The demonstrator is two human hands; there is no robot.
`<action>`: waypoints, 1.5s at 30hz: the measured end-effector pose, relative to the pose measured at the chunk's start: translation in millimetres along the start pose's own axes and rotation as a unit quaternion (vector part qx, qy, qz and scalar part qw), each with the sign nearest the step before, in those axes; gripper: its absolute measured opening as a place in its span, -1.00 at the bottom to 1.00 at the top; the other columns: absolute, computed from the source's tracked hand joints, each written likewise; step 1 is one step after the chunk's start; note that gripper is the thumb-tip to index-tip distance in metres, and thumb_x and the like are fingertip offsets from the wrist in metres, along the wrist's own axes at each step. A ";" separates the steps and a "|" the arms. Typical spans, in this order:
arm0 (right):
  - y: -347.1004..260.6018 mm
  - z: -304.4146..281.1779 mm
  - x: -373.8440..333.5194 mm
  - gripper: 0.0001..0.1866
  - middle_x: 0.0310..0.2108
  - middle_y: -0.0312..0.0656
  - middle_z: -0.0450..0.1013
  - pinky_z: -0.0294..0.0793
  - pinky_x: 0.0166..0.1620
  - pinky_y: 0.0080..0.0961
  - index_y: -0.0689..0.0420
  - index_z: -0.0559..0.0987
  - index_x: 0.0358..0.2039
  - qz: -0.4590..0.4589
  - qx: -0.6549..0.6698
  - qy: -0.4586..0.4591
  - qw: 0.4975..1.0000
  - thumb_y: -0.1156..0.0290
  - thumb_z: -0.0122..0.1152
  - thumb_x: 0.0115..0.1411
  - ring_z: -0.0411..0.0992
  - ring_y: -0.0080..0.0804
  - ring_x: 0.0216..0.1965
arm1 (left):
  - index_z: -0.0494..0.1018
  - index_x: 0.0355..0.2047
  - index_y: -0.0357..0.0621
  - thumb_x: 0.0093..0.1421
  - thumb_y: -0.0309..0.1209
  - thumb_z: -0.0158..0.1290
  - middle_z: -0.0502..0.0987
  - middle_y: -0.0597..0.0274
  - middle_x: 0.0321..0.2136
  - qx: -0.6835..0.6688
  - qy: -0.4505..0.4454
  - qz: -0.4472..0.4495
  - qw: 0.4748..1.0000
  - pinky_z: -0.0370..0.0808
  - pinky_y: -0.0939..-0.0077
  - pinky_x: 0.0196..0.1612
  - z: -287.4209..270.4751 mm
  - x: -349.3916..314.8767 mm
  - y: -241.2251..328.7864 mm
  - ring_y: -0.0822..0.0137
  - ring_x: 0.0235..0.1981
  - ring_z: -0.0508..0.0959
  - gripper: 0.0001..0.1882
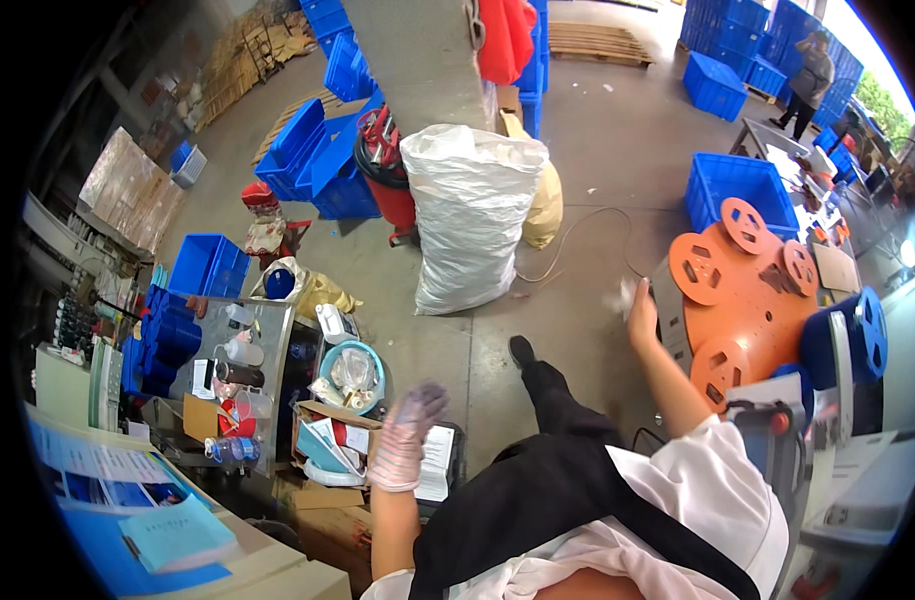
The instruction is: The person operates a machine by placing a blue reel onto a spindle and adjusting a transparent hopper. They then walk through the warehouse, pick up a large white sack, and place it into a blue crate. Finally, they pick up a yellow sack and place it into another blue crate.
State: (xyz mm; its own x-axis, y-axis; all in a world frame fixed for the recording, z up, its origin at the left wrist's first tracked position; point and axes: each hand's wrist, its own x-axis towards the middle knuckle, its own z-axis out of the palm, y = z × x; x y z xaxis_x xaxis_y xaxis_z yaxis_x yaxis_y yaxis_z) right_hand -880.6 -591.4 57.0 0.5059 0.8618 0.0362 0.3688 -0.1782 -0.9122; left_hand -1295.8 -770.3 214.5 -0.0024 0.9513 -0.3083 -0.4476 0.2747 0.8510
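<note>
My left hand [408, 440] wears a pale striped work glove with a greyish finger area. It hangs in the air beside an open carton of papers [328, 440], its fingers loosely extended and slightly blurred, with nothing visible in them. My right hand [642, 318] is bare and raised at the left side of a large orange panel with round reel-like discs [728, 300]. A whitish smear shows by its fingertips; whether the hand holds it cannot be made out. Most of the right hand's fingers are hidden or smeared.
Ahead stands a big white woven sack [473, 220] against a pillar [418, 60]. A light-blue basin [378, 385] and a metal table [268, 350] with bottles are on the left. Blue crates [743, 190] stand at right. A thin cable [568, 235] crosses the floor; another person [810, 80] stands far right.
</note>
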 end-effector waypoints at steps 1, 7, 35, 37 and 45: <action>-41.0 31.8 34.9 -0.33 -0.15 0.07 0.47 0.29 0.04 -0.39 0.39 0.45 -0.05 0.009 0.074 -0.008 0.997 -0.06 -0.31 0.36 0.40 -0.12 -0.06 | 0.21 0.10 -0.39 0.22 -0.15 0.01 0.32 -0.18 0.06 -0.006 0.036 0.035 0.999 0.32 0.11 0.16 -21.6 16.3 5.9 -0.05 0.09 0.37 -0.40; -220.8 203.1 231.2 -0.62 0.00 -0.10 0.30 0.25 0.11 -0.36 0.15 0.41 0.08 -0.198 0.126 0.115 0.965 0.29 -0.03 0.30 0.29 -0.20 0.06 | 0.18 0.15 -0.29 0.24 -0.10 -0.04 0.22 -0.10 0.16 -0.144 0.213 0.017 0.966 0.21 0.09 0.21 -102.8 122.8 45.5 -0.03 0.14 0.28 -0.39; -72.3 357.2 376.9 -0.19 -0.11 0.01 0.47 0.46 -0.18 -0.35 0.30 0.42 0.05 0.233 -0.157 -0.134 0.950 -0.18 0.20 0.04 0.47 -0.30 -0.19 | 0.53 -0.25 -0.10 0.21 -0.38 -0.12 0.57 0.03 -0.29 0.785 -0.158 0.018 0.599 0.52 0.10 -0.22 15.1 641.3 73.7 0.05 -0.29 0.60 -0.77; -57.1 384.3 404.3 -0.02 -0.10 0.00 0.43 0.45 -0.28 -0.36 0.34 0.30 0.14 0.297 -0.176 -0.139 0.928 -0.26 0.24 -0.04 0.45 -0.33 -0.29 | 0.52 -0.27 -0.08 0.20 -0.26 -0.08 0.56 0.02 -0.34 0.768 -0.150 0.044 0.621 0.51 0.13 -0.26 -8.1 611.9 67.8 0.03 -0.31 0.58 -0.75; -81.4 445.6 359.7 -0.84 -0.73 -0.23 0.35 0.32 -0.73 -0.45 0.17 0.48 -0.49 0.331 0.064 -0.296 0.894 0.35 0.02 0.08 0.33 -0.40 -0.79 | 0.52 -0.41 -0.16 0.18 -0.12 -0.02 0.55 -0.04 -0.39 0.722 0.008 -0.028 0.691 0.47 0.15 -0.22 -82.0 551.0 98.3 -0.02 -0.31 0.55 -0.66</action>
State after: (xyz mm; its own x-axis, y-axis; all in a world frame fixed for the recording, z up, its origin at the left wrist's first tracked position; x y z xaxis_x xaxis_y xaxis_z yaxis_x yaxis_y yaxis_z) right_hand -1076.1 -55.3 -37.6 0.0661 0.6952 -0.7158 0.0307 -0.7185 -0.6949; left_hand -1414.5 -230.7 93.4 -0.0363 0.9352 -0.3522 0.9118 0.1753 0.3714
